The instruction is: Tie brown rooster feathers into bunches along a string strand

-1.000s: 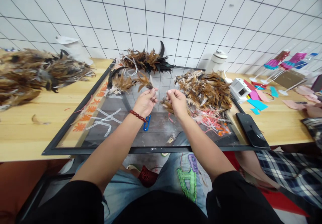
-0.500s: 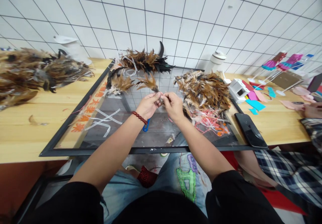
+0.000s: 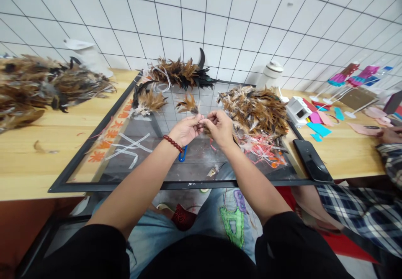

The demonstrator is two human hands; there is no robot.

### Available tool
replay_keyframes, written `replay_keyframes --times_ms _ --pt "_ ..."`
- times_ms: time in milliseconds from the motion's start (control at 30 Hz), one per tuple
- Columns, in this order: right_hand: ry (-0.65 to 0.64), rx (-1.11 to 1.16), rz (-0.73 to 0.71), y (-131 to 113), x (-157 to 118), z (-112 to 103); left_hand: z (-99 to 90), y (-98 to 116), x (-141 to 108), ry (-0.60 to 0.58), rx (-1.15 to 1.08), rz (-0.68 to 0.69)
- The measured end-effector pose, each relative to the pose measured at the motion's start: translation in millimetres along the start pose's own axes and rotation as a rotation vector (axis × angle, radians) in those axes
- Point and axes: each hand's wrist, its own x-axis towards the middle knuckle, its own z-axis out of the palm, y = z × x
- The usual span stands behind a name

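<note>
Above the glass panel, my left hand (image 3: 188, 130) and my right hand (image 3: 220, 127) meet at the fingertips. Both pinch the base of a small brown feather bunch (image 3: 188, 104), which points up and left beyond my left fingers. A blue tool (image 3: 182, 153) lies under my left wrist. To the right of my right hand is a large heap of brown feathers (image 3: 259, 109), with pink and white strands (image 3: 259, 146) in front of it. A smaller feather cluster (image 3: 150, 101) lies to the left.
A long feather bundle (image 3: 185, 73) lies at the panel's back. White strips (image 3: 128, 147) are at left, more feathers (image 3: 28, 88) at far left. On the right are a phone (image 3: 312, 161), a white device (image 3: 297, 111), a white bottle (image 3: 270, 75) and a person's hand (image 3: 389, 134).
My right hand has shifted slightly right and up, its fingers moving at the bunch's base. The feather bunch has tilted and shows less of its length. The view has moved slightly.
</note>
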Motion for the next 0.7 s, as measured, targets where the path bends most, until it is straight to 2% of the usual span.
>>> replay_keyframes --times_ms 133,300,433,500,600,700 --pt "-0.025 0.043 -0.002 2.2 1.3 0.5 -0.1 0.9 0.9 0.084 -0.037 0.037" --pt "-0.048 -0.022 -0.029 4.4 0.8 -0.3 4.3 0.4 -0.6 0.065 -0.017 0.004" --pt "-0.055 -0.108 -0.068 4.6 2.5 -5.0 9.2 4.2 -5.4 0.118 0.128 0.056" --pt "-0.066 -0.198 -0.154 1.1 3.9 -9.7 10.7 7.5 -7.5 0.183 0.241 0.087" --pt "-0.201 -0.367 -0.337 -6.9 4.8 -16.0 11.1 11.1 -8.7 0.234 0.382 0.071" --pt "-0.369 -0.48 -0.43 -11.4 4.1 -17.3 9.5 11.6 -8.0 0.223 0.503 0.044"
